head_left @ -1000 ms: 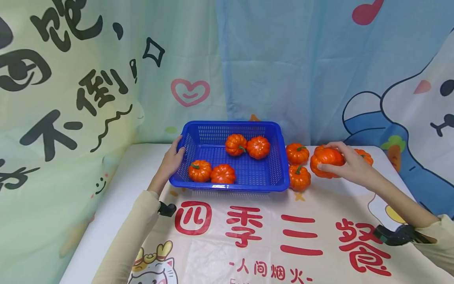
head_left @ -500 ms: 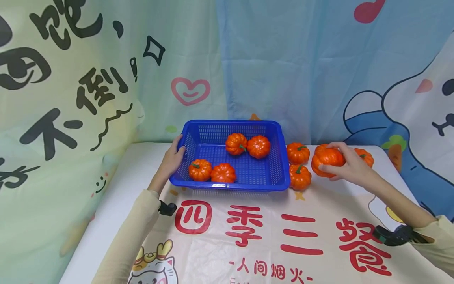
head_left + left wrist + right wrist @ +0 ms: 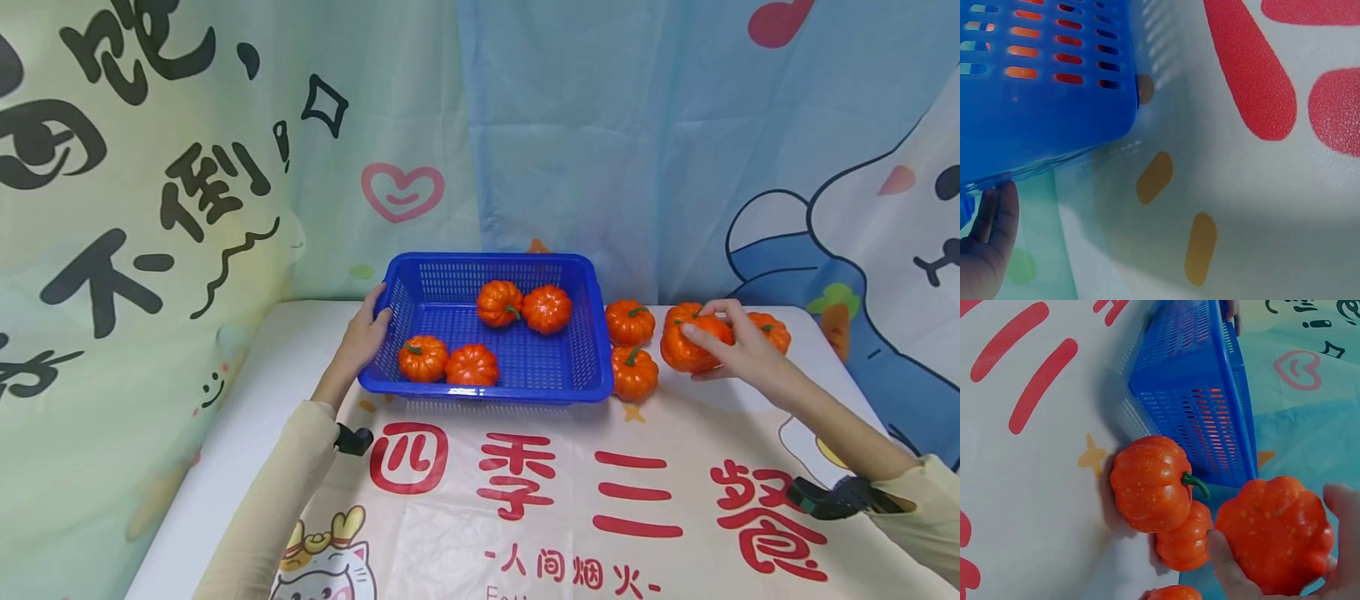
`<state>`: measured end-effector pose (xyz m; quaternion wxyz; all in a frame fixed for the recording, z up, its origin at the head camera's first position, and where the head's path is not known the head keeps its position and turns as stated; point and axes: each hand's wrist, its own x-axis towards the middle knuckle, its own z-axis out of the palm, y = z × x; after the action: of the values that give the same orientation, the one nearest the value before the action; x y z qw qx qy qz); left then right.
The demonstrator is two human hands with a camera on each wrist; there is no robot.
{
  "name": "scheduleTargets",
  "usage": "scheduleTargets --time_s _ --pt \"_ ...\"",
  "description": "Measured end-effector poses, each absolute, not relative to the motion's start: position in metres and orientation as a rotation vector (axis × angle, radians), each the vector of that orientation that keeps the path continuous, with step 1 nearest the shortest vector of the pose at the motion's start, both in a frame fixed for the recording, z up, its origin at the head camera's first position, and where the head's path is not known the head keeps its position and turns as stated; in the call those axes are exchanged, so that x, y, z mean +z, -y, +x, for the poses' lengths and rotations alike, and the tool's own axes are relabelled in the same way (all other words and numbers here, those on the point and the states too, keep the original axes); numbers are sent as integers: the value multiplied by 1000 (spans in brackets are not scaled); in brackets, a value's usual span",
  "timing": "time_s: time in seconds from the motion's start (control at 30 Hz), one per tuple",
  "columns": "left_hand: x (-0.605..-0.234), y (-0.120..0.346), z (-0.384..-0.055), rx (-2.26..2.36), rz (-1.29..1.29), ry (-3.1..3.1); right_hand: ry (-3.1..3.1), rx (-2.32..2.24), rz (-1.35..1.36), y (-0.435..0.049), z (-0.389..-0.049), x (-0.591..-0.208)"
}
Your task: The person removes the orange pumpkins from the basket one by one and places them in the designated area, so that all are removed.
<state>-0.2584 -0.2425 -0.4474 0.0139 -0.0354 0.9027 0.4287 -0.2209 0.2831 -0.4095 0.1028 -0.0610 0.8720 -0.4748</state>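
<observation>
A blue plastic basket (image 3: pixel 525 358) with slotted walls stands at the table's back. Several orange toy pumpkins lie in it, among them a glossy pumpkin (image 3: pixel 547 310) and a stemmed pumpkin (image 3: pixel 423 359). My left hand (image 3: pixel 367 333) holds the basket at its left rim; in the left wrist view, straight fingers (image 3: pixel 1004 215) reach up to the basket's edge. Right of the basket, my right hand (image 3: pixel 738 350) grips a ribbed pumpkin (image 3: pixel 1275 534) between thumb and fingers. The palm side of that hand is hidden in the head view.
Beside the basket's right wall sit two pumpkins, a rear pumpkin (image 3: pixel 630 323) and a front pumpkin (image 3: pixel 634 375). Another pumpkin (image 3: pixel 771 332) shows behind my right hand. A printed cloth (image 3: pixel 555 467) covers the table, and a patterned curtain (image 3: pixel 555 125) hangs behind.
The pumpkin in my right hand has turned slightly, and the thumb has shifted up across it. My left hand and the basket stay in place.
</observation>
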Motion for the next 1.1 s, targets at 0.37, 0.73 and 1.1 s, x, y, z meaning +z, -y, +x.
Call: scheduleTargets --time_s 0.37,0.73,1.1 --pt "-448 244 -260 1334 -103 -2824 -2667 -1339 -98 -286 -224 -413" --pt "-448 243 -259 1336 -99 -2813 -2741 -1125 -65 -291 -224 -414" --pt "-449 243 -259 1339 -106 -2807 -2822 -1126 -116 -298 -220 -425"
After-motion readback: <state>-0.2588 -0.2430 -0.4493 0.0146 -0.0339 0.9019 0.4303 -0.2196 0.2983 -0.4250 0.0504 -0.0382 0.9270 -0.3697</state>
